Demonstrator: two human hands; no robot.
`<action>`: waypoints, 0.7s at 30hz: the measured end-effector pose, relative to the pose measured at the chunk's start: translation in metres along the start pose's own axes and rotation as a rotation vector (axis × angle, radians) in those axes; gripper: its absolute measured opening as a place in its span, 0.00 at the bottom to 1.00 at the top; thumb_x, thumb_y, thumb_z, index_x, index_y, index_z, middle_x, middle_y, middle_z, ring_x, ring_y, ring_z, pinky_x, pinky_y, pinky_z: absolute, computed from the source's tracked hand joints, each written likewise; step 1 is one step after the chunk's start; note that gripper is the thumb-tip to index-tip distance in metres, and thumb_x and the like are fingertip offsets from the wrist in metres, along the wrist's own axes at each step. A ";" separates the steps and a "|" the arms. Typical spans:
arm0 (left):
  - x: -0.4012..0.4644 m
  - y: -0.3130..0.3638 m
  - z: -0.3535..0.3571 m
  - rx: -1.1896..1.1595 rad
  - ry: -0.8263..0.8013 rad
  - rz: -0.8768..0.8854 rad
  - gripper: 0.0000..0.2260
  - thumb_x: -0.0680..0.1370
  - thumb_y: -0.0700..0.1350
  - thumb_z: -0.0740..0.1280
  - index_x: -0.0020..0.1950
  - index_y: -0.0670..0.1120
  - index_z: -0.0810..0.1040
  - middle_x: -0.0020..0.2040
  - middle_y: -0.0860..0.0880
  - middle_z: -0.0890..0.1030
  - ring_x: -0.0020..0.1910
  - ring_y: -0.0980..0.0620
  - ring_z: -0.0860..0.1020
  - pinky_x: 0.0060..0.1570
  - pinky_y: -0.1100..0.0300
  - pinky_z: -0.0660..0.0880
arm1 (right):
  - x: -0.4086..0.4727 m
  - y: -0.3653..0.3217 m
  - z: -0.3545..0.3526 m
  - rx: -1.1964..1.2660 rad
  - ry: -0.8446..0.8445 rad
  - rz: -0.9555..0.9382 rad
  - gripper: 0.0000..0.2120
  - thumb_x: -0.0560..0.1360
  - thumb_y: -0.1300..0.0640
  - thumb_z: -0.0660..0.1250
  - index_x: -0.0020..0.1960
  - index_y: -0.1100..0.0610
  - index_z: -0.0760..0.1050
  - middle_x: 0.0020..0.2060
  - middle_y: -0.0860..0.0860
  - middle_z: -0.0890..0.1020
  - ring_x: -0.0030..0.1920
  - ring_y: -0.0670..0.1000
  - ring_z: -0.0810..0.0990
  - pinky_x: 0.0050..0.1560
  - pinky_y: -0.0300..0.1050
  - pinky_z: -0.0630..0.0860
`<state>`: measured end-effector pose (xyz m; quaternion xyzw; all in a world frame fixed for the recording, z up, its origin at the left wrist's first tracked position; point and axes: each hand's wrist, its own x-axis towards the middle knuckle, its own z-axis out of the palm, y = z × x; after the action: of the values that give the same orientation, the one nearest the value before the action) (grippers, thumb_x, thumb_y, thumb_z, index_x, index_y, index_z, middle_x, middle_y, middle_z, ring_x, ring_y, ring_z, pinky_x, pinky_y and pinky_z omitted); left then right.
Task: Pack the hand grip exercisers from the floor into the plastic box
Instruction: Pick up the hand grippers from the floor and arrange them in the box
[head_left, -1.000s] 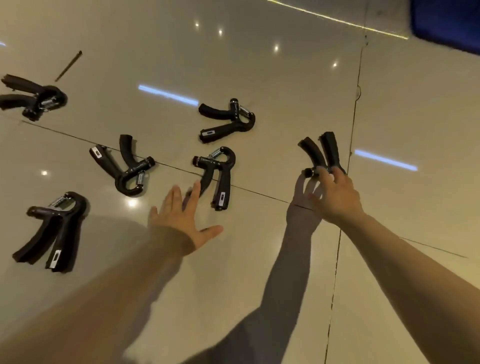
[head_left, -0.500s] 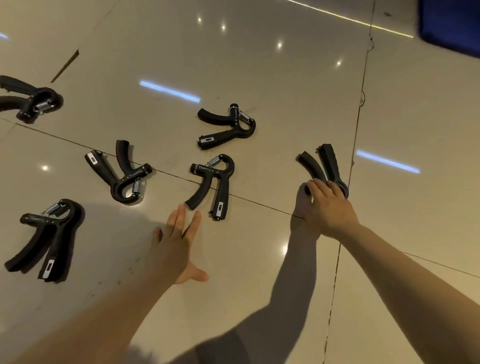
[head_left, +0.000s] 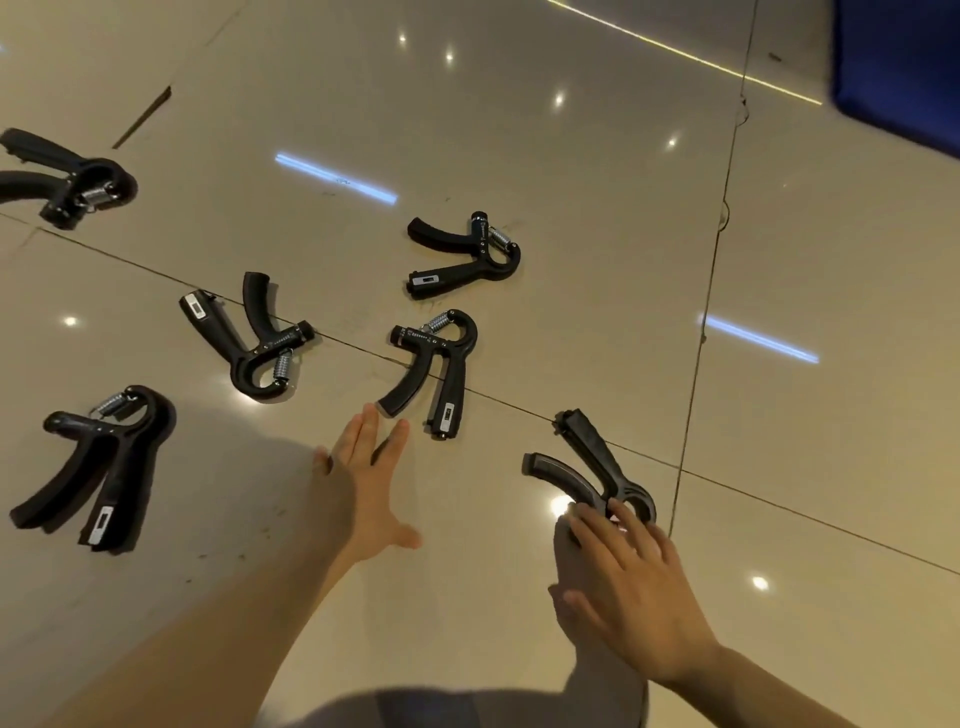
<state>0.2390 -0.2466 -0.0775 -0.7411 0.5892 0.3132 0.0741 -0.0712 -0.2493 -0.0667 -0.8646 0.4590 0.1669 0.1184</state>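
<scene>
On tiled floor (head_left: 571, 156): right hand (head_left: 631, 587) grip spread, fingertips on exerciser (head_left: 592, 473); left hand (head_left: 363, 483) spread flat.

No legible text anywhere. Centre exerciser (head_left: 434, 364): row of small pale marks along its top bar, too fine to read; pale counter window low on its right handle, blurred. Exerciser left of it (head_left: 244, 338): same window at handle end, plus faint marks on its bar, unreadable. Exerciser behind the centre one (head_left: 465, 257): small window on lower handle, blank at this size. Far-left front exerciser (head_left: 98, 467): window near handle end, digits not resolvable.
</scene>
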 end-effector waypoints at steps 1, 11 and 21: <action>-0.001 0.003 -0.001 -0.135 0.112 -0.022 0.51 0.65 0.63 0.73 0.77 0.49 0.45 0.77 0.45 0.41 0.76 0.48 0.47 0.71 0.48 0.53 | 0.007 -0.002 -0.007 0.074 0.071 0.047 0.31 0.75 0.33 0.49 0.71 0.50 0.64 0.71 0.51 0.68 0.68 0.55 0.67 0.64 0.57 0.65; 0.049 0.057 -0.012 -0.227 0.458 -0.071 0.42 0.70 0.66 0.65 0.76 0.51 0.52 0.75 0.47 0.58 0.74 0.47 0.55 0.72 0.51 0.55 | 0.121 -0.005 -0.062 0.149 0.001 0.210 0.53 0.62 0.23 0.58 0.76 0.52 0.48 0.71 0.51 0.61 0.72 0.55 0.57 0.68 0.53 0.61; 0.022 0.014 0.022 -0.142 0.499 0.000 0.37 0.63 0.55 0.76 0.69 0.46 0.69 0.68 0.48 0.72 0.65 0.44 0.71 0.58 0.43 0.68 | 0.084 -0.034 -0.032 0.181 0.200 -0.139 0.21 0.69 0.51 0.60 0.60 0.57 0.70 0.55 0.54 0.74 0.57 0.58 0.73 0.57 0.51 0.72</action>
<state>0.2208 -0.2589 -0.1034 -0.7987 0.5659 0.1613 -0.1260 0.0066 -0.3052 -0.0688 -0.8923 0.4209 0.0294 0.1606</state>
